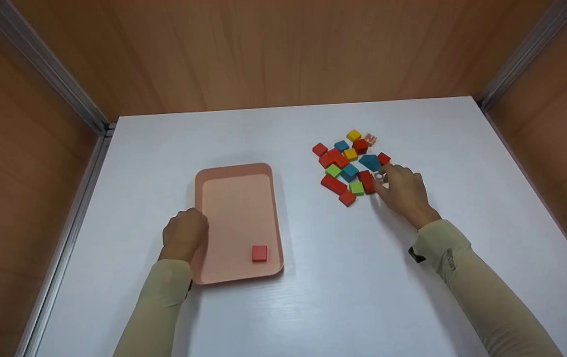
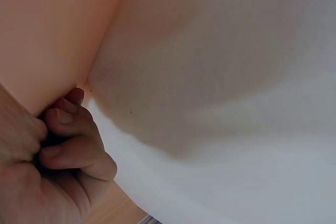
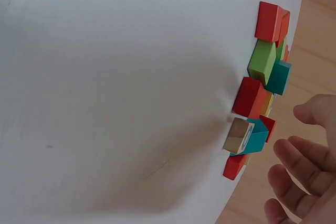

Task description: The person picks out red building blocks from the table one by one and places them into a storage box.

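My left hand [image 1: 184, 235] grips the left rim of a pink tray [image 1: 236, 213], and its curled fingers [image 2: 79, 153] show against the tray's outer side in the left wrist view. One red block [image 1: 259, 253] lies inside the tray near its lower right corner. Over the right edge of a loose block pile hovers my right hand [image 1: 405, 192], thumb and fingers apart. Below its fingertips is a plain wooden block with a printed face [image 3: 239, 135], close to a red block [image 3: 249, 97] and a teal block [image 3: 257, 137]. Nothing shows between the fingers.
Red, yellow, green and teal blocks [image 1: 349, 172] of several shapes lie close together right of the tray. A patterned block [image 1: 370, 139] sits at the pile's far end. White tabletop [image 1: 313, 297] spreads around; wooden panels [image 1: 283, 54] stand behind and at both sides.
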Tool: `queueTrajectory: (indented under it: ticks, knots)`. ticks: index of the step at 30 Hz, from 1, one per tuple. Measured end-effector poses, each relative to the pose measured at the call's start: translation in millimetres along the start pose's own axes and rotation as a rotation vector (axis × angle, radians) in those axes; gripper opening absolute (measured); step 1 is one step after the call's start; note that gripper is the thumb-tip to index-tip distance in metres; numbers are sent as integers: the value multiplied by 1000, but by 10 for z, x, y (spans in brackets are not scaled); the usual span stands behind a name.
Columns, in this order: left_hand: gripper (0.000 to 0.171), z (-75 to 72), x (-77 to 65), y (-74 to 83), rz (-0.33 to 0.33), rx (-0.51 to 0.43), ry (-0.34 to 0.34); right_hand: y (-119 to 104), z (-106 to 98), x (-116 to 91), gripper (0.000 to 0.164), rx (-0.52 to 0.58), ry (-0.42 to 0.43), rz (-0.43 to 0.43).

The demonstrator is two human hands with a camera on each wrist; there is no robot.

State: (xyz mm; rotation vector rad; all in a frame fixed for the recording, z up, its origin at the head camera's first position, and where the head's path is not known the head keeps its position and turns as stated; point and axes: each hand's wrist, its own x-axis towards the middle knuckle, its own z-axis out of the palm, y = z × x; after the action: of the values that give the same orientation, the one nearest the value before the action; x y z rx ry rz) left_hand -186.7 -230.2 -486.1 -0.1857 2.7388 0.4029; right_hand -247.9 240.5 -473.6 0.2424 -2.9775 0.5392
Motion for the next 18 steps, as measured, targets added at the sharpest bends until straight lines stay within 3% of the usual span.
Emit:
queueTrajectory:
  ticks: [6,18]
  knots:
    - [24,8,-11,-18,7,-28,22,-5,64,12,41,-6,-160,84]
    - [26,-6,-11,3,-23,-33,18,-60,133,44,42,44,-223,154]
